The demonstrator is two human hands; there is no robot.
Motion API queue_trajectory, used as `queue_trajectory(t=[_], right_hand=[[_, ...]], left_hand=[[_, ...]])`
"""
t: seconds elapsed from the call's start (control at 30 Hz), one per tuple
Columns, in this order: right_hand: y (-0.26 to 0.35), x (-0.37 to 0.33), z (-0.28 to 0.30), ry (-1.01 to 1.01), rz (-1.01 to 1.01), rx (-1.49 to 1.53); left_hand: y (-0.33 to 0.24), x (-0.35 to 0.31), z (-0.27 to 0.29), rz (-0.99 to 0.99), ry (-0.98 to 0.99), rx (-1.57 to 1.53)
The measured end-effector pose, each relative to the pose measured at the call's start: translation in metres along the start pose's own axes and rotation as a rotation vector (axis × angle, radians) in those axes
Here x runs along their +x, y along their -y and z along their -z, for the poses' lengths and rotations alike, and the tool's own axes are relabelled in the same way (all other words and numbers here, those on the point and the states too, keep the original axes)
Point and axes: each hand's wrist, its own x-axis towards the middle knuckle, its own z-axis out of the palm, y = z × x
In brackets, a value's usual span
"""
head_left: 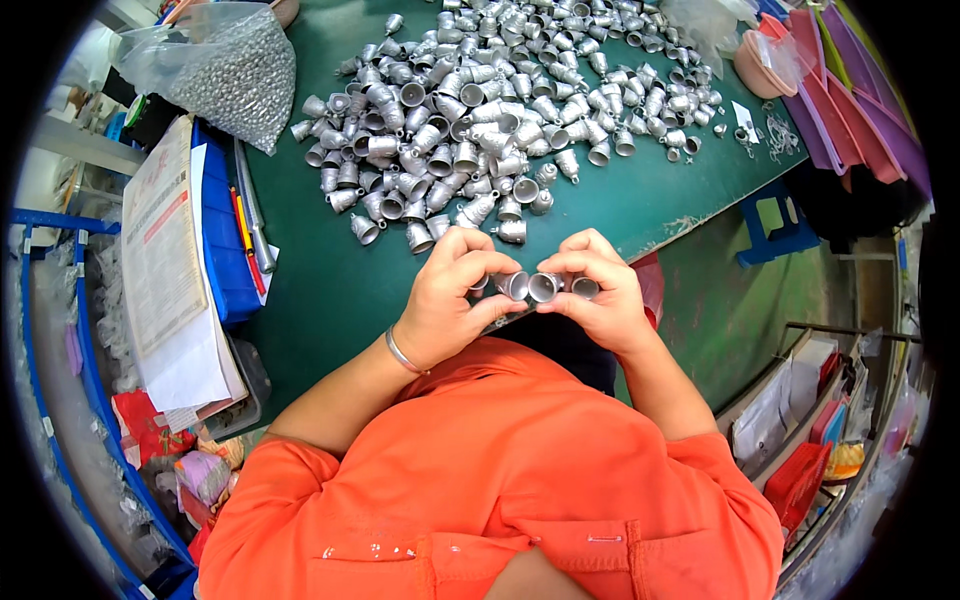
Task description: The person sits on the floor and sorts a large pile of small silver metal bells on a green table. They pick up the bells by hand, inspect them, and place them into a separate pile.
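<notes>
Close to the table's near edge, my left hand (456, 292) is closed round small silver metal bells; one bell (513, 286) shows its hollow mouth at the fingertips, and part of another sits behind it. My right hand (603, 290) likewise grips a bell (544, 288) between thumb and fingers, with a second bell (585, 288) against the palm side. The two front bells are side by side, mouths towards me, nearly touching. Just beyond my hands spreads a large heap of silver bells (470, 130), lying at all angles, many with a small loop on top.
The green table (290, 345) carries a clear bag of small silver beads (235, 75) at the far left. A blue tray (225, 240) with papers and pens stands left. Small rings (782, 138) and a pink cup (765, 65) lie right. A blue stool (775, 232) stands on the floor.
</notes>
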Motion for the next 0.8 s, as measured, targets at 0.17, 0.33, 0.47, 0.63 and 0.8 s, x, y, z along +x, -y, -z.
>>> queue_trajectory(t=[0.17, 0.33, 0.47, 0.63, 0.8], right_hand=[[0.005, -0.003, -0.005, 0.019, 0.027, 0.287], [-0.001, -0.003, -0.012, 0.118, -0.073, 0.638], [-0.001, -0.007, -0.015, 0.210, -0.370, 1.372], [-0.006, -0.006, -0.008, 0.114, -0.411, 1.511], [-0.011, -0.001, -0.012, -0.055, -0.125, 1.398]], left_hand=[[-0.003, -0.006, 0.002, 0.025, -0.017, -0.260], [-0.004, -0.010, 0.001, 0.142, 0.013, -0.674], [-0.001, -0.021, 0.001, 0.567, 0.149, -1.403], [0.004, -0.024, 0.003, 0.665, 0.190, -1.748], [-0.002, -0.020, 0.006, 0.758, 0.128, -1.744]])
